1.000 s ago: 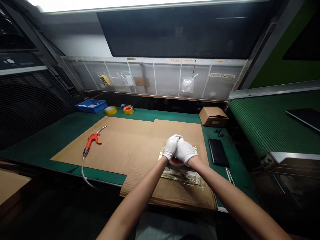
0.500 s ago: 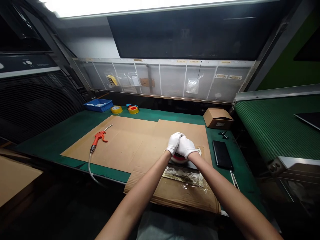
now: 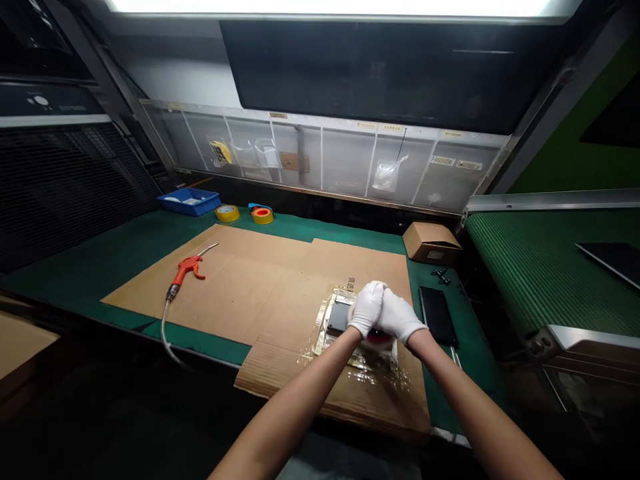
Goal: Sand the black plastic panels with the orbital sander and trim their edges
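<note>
My left hand (image 3: 369,308) and my right hand (image 3: 400,317), both in white gloves, are closed together on a round red-and-white object (image 3: 379,339). The hands cover most of it and motion blurs it, so its exact kind is hidden. It rests over the right part of a dark flat plate (image 3: 338,316). Around the plate runs a pale frame (image 3: 324,327) with shiny clear tape at its edges, on the cardboard sheets (image 3: 260,280). The plate's left end shows beside my left hand.
An orange air blow gun (image 3: 187,268) with its hose lies left on the cardboard. Behind are a blue tray (image 3: 190,201) and yellow tape rolls (image 3: 227,213). To the right are a cardboard box (image 3: 432,243), a black slab (image 3: 438,315) and a green conveyor belt (image 3: 540,267).
Both hands, still together, have moved right and closer to me with the round object, uncovering the plate's left end. The camera view has shifted slightly.
</note>
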`<state>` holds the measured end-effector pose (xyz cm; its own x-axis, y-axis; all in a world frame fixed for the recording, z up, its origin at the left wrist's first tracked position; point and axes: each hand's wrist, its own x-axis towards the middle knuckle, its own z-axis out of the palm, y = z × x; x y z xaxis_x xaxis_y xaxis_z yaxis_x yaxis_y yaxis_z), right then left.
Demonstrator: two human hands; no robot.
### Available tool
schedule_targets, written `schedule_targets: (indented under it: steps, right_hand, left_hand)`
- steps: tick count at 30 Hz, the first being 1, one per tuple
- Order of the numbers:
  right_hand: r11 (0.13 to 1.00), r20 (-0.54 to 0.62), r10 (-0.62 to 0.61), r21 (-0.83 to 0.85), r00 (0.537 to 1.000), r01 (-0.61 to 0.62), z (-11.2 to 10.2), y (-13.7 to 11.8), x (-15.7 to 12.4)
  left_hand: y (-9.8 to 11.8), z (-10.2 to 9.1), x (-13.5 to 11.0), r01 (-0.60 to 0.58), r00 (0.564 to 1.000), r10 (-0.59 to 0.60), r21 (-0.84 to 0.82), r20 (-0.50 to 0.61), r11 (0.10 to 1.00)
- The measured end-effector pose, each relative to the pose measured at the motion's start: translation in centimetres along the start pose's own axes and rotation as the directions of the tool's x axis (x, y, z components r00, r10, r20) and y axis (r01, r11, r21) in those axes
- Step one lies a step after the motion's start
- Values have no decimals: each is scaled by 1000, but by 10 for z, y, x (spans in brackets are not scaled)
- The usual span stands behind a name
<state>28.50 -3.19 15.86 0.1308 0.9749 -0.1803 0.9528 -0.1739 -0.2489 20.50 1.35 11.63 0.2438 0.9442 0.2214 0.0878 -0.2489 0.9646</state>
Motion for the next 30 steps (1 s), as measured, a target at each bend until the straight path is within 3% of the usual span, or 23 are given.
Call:
schedule_targets:
  steps: [2,6,10,12,13,15,17,19,20,23,26,28,30]
  right_hand:
    - [1000,-48,-3,14,999,4,0,2,9]
    - [982,-112,186,33,976,-183,-1,12,47]
    - [964,-120,266,36,956,-264,1,31,68]
    - [968,-210,221,-69,952,-240,4,31,62]
    - [974,-255,140,-137,957,-179,7,26,55]
    - [973,-232,-106,-225,967,53,17,11,39]
    - [933,-33,-325,-177,945,314,31,-7,25]
    - [906,146,-401,-85,904,415,43,-20,17]
    - [903,183,-410,-61,894,426,47,-25,15]
    - [908,102,-409,-46,907,415,42,-32,10]
    - [936,-31,-347,57,937,348,21,-43,-5]
    - [926,-47,-326,185,944,329,0,-52,-20]
    - [909,-55,-332,246,942,335,-30,-49,-35]
  left_hand:
    - [6,-6,-17,-23,996,26,30,-88,999]
    - [8,-30,-68,-121,978,137,110,-159,987]
    - [-11,-62,-135,-50,984,80,187,-161,981]
    - [-22,-73,-161,23,986,5,165,-164,986]
    - [-25,-75,-172,62,986,-38,141,-164,988]
    - [-30,-75,-186,140,979,-126,77,-162,987]
    - [-32,-70,-192,212,965,-210,-6,-158,977]
    - [-35,-65,-192,271,947,-289,-132,-143,954]
    - [-37,-63,-191,294,937,-324,-206,-133,934]
    - [-35,-60,-178,315,911,-392,-401,-126,860]
    - [-16,-57,-156,245,921,-374,-582,-111,776]
    - [4,-54,-139,222,939,-344,-739,-14,636]
    - [26,-53,-125,295,930,-334,-854,154,429]
